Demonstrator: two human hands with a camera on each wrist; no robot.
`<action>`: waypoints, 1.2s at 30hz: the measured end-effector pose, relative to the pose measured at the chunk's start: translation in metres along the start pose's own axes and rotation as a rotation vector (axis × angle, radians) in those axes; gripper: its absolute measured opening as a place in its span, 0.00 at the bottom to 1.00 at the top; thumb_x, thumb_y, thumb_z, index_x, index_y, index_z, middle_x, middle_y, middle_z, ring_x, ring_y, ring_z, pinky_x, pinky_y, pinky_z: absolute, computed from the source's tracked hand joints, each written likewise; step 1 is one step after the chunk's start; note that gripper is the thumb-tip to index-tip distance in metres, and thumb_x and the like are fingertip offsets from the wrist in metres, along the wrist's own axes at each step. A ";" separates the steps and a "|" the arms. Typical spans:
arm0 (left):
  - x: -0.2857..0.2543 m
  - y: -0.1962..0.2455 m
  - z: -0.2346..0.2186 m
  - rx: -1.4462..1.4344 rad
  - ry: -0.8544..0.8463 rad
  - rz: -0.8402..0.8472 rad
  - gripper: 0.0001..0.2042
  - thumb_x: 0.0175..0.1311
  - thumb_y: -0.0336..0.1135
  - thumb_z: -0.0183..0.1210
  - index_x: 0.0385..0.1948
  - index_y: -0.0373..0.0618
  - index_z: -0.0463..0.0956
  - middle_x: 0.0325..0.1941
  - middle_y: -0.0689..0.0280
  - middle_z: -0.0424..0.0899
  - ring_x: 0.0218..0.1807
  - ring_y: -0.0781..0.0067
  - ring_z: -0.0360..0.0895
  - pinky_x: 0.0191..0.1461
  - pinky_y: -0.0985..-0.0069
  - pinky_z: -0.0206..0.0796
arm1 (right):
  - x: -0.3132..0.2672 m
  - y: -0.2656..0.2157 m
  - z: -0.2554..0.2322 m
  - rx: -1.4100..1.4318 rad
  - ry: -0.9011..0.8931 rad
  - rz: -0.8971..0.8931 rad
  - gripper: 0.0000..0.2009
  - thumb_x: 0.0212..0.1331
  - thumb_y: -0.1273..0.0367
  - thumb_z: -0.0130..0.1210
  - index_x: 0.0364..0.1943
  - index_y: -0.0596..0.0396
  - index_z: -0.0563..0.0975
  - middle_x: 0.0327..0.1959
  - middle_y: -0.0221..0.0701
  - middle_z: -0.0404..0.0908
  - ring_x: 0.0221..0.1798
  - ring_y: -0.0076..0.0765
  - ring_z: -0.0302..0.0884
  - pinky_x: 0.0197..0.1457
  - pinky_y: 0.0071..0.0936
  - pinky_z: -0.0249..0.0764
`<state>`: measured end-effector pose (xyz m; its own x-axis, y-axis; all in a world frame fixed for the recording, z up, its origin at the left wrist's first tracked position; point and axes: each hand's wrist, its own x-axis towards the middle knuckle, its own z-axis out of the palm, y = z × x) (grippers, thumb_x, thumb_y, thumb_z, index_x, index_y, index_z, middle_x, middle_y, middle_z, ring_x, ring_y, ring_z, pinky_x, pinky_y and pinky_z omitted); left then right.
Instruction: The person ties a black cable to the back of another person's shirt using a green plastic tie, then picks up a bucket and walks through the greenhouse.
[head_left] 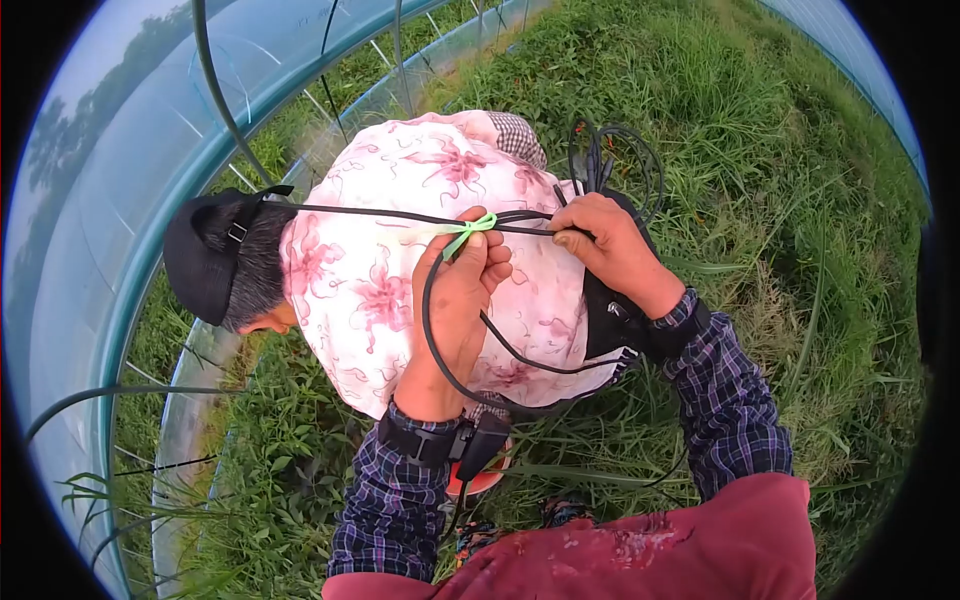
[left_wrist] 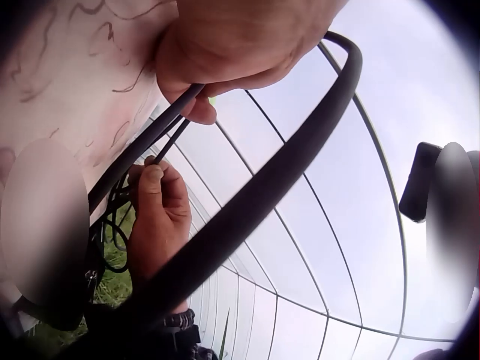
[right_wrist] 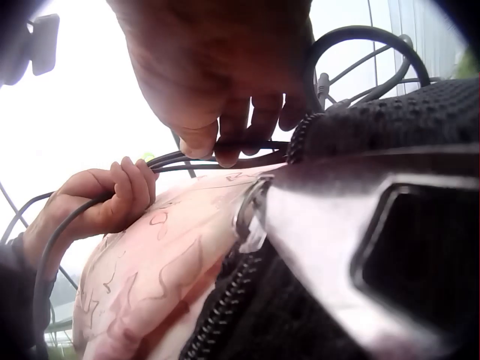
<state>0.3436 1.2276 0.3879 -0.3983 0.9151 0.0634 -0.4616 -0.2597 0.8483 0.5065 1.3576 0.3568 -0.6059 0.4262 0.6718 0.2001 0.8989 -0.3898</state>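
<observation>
Black cables (head_left: 390, 213) run across the back of a bent person in a pink flowered shirt (head_left: 350, 160). A light green tie (head_left: 470, 232) is knotted round them. My left hand (head_left: 455, 310) pinches the cables at the tie, thumb beside the knot. To the right, my right hand (head_left: 615, 250) pinches the cables between thumb and fingers. In the left wrist view my right hand (left_wrist: 159, 225) grips a thin cable, and a thick cable (left_wrist: 247, 202) crosses close to the camera. The right wrist view has my left hand (right_wrist: 112, 199) curled at the cable bundle (right_wrist: 180, 160).
The bent person wears a black cap (head_left: 200, 255) and has a black bag (head_left: 610, 325) at the waist, with coiled cables (head_left: 620, 165) beyond it. Film-covered hoops (head_left: 150, 270) curve along the left. Green plants (head_left: 720, 120) surround us; a red container (head_left: 480, 480) is below my left wrist.
</observation>
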 end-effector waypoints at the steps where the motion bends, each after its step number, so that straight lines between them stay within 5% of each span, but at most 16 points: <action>1: -0.001 0.001 -0.001 0.018 -0.003 -0.012 0.15 0.68 0.28 0.49 0.55 0.34 0.67 0.37 0.64 0.77 0.36 0.79 0.74 0.40 0.83 0.70 | -0.001 0.000 0.001 0.088 -0.007 0.000 0.08 0.54 0.71 0.56 0.38 0.54 0.76 0.30 0.31 0.77 0.38 0.39 0.73 0.45 0.32 0.66; 3: 0.000 0.004 -0.003 0.043 0.005 -0.016 0.16 0.68 0.29 0.49 0.55 0.34 0.67 0.37 0.64 0.77 0.35 0.79 0.74 0.40 0.83 0.70 | 0.003 -0.001 -0.001 0.176 -0.013 0.003 0.09 0.55 0.71 0.55 0.40 0.55 0.75 0.30 0.32 0.78 0.37 0.37 0.75 0.44 0.31 0.68; 5: 0.005 0.001 0.002 0.068 0.002 -0.019 0.16 0.67 0.31 0.51 0.55 0.34 0.67 0.36 0.65 0.77 0.34 0.80 0.73 0.39 0.84 0.69 | 0.011 -0.004 -0.011 0.387 -0.115 0.229 0.10 0.58 0.73 0.52 0.44 0.57 0.74 0.31 0.35 0.79 0.35 0.32 0.77 0.40 0.28 0.71; 15: 0.009 0.004 0.015 0.083 0.037 0.029 0.17 0.67 0.34 0.52 0.54 0.33 0.68 0.33 0.66 0.76 0.33 0.78 0.72 0.38 0.80 0.67 | 0.032 0.000 -0.012 0.375 -0.219 0.227 0.10 0.58 0.74 0.54 0.43 0.58 0.71 0.30 0.30 0.76 0.34 0.24 0.74 0.39 0.24 0.70; 17: 0.008 0.004 0.014 0.116 0.017 0.012 0.18 0.67 0.34 0.52 0.54 0.33 0.68 0.33 0.65 0.77 0.33 0.78 0.72 0.38 0.80 0.67 | 0.030 0.002 -0.005 0.377 -0.090 0.123 0.11 0.54 0.73 0.56 0.40 0.55 0.70 0.24 0.36 0.76 0.28 0.42 0.74 0.33 0.32 0.69; 21: -0.002 0.003 0.013 0.150 -0.027 0.017 0.18 0.67 0.34 0.52 0.54 0.33 0.68 0.32 0.67 0.76 0.31 0.79 0.72 0.36 0.80 0.68 | 0.031 -0.010 -0.013 0.169 -0.160 0.081 0.12 0.51 0.72 0.58 0.40 0.54 0.71 0.26 0.35 0.75 0.29 0.44 0.73 0.35 0.36 0.69; 23: -0.004 0.004 0.015 0.177 -0.040 0.018 0.18 0.67 0.34 0.52 0.54 0.32 0.68 0.30 0.68 0.75 0.30 0.80 0.72 0.35 0.80 0.68 | 0.035 -0.014 -0.016 0.000 -0.085 -0.119 0.12 0.49 0.71 0.60 0.39 0.54 0.74 0.28 0.34 0.74 0.32 0.46 0.72 0.36 0.37 0.68; 36: -0.006 -0.002 0.020 0.212 0.003 0.173 0.14 0.68 0.33 0.51 0.49 0.32 0.72 0.31 0.64 0.79 0.30 0.80 0.75 0.33 0.83 0.70 | 0.051 -0.023 -0.004 -0.009 0.043 -0.274 0.08 0.49 0.71 0.59 0.35 0.52 0.79 0.28 0.31 0.74 0.35 0.42 0.72 0.38 0.35 0.67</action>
<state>0.3624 1.2292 0.3964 -0.4588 0.8620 0.2155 -0.2101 -0.3409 0.9163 0.4739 1.3596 0.4026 -0.6050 0.1712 0.7776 0.0405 0.9820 -0.1846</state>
